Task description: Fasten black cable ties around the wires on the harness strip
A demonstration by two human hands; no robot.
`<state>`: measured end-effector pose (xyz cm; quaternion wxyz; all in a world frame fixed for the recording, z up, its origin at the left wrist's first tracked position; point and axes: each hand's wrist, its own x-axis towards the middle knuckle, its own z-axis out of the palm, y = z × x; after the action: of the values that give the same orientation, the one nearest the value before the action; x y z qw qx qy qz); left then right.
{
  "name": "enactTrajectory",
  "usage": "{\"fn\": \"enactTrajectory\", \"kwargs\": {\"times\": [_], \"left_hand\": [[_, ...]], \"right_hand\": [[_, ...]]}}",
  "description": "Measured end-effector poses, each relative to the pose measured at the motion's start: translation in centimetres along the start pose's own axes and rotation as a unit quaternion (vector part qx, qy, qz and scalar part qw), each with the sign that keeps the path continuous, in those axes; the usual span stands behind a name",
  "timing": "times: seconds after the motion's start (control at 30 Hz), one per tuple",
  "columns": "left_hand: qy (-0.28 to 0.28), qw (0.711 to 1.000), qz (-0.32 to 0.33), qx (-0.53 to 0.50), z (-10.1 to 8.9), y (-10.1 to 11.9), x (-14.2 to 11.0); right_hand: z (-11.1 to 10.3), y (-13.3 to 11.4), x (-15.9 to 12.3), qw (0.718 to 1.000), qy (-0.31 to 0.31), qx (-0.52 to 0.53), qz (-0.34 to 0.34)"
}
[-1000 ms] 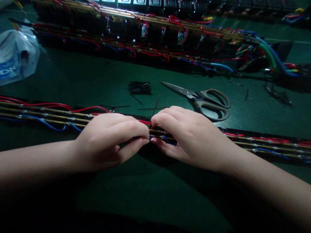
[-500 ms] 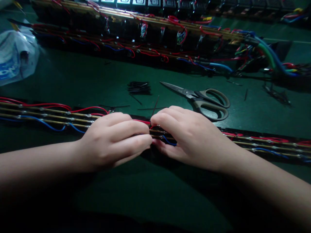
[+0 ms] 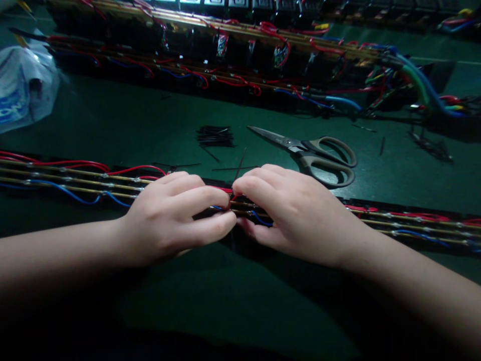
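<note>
A long black strip with parallel brass bars (image 3: 93,184) and red and blue wires runs across the table under both hands. My left hand (image 3: 171,218) is closed over it left of the middle, thumb on the near side and fingertips at the bars. My right hand (image 3: 296,213) curls around the same strip just to the right, its fingers over the far side and thumb at the near edge. The fingertips of both hands nearly meet. A thin black strand (image 3: 240,163) stands out beyond the right fingertips; its lower end is hidden.
Scissors (image 3: 306,155) with grey-and-black handles lie beyond my right hand. Left of them is a pile of short black strands (image 3: 215,136). Black scraps (image 3: 430,145) lie at right. A larger wired assembly (image 3: 210,50) stretches across the back, with a plastic bag (image 3: 28,90) at left.
My left fingers have shifted slightly, with a wider gap between index finger and thumb. My right hand and the strip stay almost in place.
</note>
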<state>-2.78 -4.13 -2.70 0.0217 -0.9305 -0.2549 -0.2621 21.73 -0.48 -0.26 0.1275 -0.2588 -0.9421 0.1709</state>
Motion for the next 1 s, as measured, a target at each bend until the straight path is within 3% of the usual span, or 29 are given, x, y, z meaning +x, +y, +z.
{"fn": "enactTrajectory", "kwargs": {"times": [0.8, 1.0], "left_hand": [[0.002, 0.999, 0.001, -0.036, -0.25, -0.22, 0.09], [-0.008, 1.0, 0.018, -0.006, -0.3, -0.23, 0.5]], "right_hand": [[0.08, 0.12, -0.03, 1.0, 0.001, -0.005, -0.002], [0.11, 0.05, 0.09, 1.0, 0.006, -0.003, -0.005]]}}
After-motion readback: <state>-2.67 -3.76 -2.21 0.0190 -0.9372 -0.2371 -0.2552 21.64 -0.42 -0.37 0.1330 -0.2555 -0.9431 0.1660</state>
